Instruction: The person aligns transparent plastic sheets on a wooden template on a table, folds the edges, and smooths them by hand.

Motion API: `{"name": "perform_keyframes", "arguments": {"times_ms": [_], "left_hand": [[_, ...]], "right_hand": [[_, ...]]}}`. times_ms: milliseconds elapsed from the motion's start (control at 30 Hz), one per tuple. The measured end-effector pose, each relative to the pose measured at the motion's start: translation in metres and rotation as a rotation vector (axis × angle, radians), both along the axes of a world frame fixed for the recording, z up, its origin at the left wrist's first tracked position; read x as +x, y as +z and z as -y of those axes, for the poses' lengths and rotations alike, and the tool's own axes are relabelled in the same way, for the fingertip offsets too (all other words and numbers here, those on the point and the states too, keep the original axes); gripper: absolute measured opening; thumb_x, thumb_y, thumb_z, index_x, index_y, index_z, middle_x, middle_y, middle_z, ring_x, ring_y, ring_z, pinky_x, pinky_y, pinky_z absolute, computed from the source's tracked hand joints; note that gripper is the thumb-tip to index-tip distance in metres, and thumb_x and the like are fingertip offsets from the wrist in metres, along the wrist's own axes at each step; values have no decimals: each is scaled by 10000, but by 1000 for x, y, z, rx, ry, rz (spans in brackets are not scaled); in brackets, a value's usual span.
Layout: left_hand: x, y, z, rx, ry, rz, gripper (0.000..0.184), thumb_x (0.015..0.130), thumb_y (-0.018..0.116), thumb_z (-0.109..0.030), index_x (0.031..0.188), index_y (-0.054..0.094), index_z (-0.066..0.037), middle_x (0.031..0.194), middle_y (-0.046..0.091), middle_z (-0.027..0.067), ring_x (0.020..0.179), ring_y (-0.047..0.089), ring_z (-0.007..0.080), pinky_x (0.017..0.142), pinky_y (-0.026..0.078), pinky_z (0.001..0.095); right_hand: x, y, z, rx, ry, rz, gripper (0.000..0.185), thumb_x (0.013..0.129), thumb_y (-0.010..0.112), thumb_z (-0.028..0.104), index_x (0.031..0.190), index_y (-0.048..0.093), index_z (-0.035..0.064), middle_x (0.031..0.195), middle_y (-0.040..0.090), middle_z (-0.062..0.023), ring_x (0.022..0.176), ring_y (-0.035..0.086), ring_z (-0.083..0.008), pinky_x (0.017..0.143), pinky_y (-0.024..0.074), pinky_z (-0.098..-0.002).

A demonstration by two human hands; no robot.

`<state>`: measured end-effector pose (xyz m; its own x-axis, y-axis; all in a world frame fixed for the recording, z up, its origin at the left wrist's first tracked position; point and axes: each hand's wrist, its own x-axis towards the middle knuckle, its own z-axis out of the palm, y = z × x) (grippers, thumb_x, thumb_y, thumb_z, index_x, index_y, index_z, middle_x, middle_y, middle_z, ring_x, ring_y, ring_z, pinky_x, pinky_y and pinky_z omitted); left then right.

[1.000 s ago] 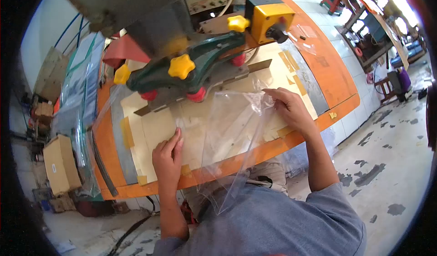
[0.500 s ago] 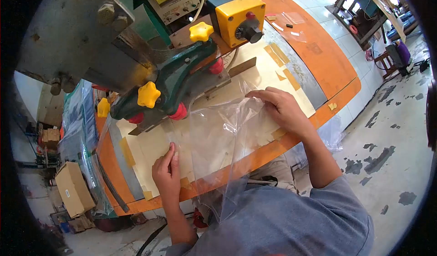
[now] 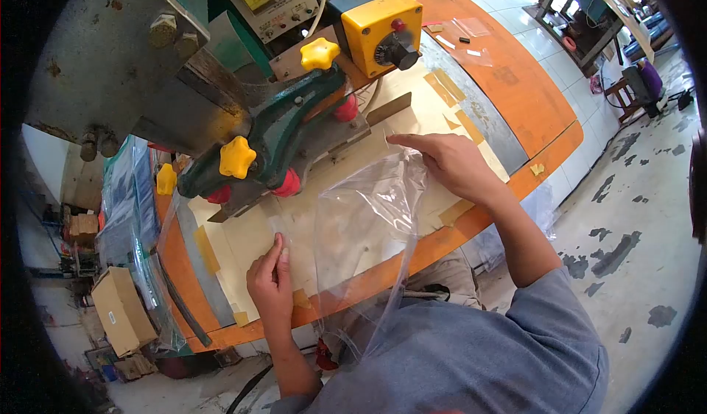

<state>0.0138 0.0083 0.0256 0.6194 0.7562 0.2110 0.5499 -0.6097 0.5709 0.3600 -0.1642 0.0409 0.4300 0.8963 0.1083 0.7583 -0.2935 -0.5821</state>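
Observation:
A clear plastic sheet point(image 3: 364, 230) hangs in folds between my hands and drapes over the table's front edge. My right hand point(image 3: 451, 165) has the bunched upper part of the sheet under its curled fingers and thumb, with its index finger stretched toward the press. Thumb and index finger of my left hand point(image 3: 271, 273) are pinched together at the transparent film's left side, just in front of the press bar. Above them stands a green press head point(image 3: 283, 131) with yellow star knobs and red spacers. Its long metal bar point(image 3: 309, 160) lies close over the pale work surface.
A yellow control box point(image 3: 383, 31) with a black knob stands behind the press, beside a meter unit point(image 3: 265, 2). Tape strips mark the pale board point(image 3: 412, 97) on the orange table point(image 3: 545, 105). Plastic sheets point(image 3: 129, 200) and a cardboard box point(image 3: 123, 311) are at the left.
My right hand has shifted slightly, its index finger now stretched out toward the press. The sheet's upper part has slid down and right, bunching below that hand. My left hand has barely moved.

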Motion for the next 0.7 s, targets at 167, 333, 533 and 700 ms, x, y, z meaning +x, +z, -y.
{"name": "perform_keyframes", "arguments": {"times_ms": [167, 333, 533, 700], "left_hand": [[1, 3, 2, 17, 9, -35, 329, 998, 684, -133, 1319, 733, -82, 866, 707, 147, 728, 600, 248, 710, 493, 383], [1, -2, -1, 42, -32, 33, 330, 996, 678, -119, 1319, 730, -69, 867, 711, 152, 727, 603, 249, 721, 500, 381], [3, 4, 1, 10, -6, -8, 336, 997, 676, -121, 1326, 728, -80, 876, 707, 152, 740, 604, 253, 730, 504, 381], [0, 0, 0, 26, -11, -13, 340, 996, 677, -128, 1330, 729, -96, 895, 707, 158, 754, 608, 263, 738, 503, 385]], "right_hand": [[0, -7, -5, -27, 1, 123, 550, 853, 572, 45, 1342, 700, 262, 948, 747, -153, 864, 720, -347, 719, 549, -460], [-3, -11, -3, 10, -25, 170, 539, 843, 579, 50, 1313, 720, 271, 921, 742, -154, 856, 725, -337, 709, 552, -456], [-5, -9, -4, -5, -42, 172, 543, 839, 586, 50, 1314, 719, 275, 925, 743, -145, 850, 726, -330, 698, 556, -449], [-5, -10, -4, 21, -40, 174, 539, 840, 581, 47, 1310, 719, 271, 908, 742, -138, 842, 729, -330, 691, 556, -446]]}}
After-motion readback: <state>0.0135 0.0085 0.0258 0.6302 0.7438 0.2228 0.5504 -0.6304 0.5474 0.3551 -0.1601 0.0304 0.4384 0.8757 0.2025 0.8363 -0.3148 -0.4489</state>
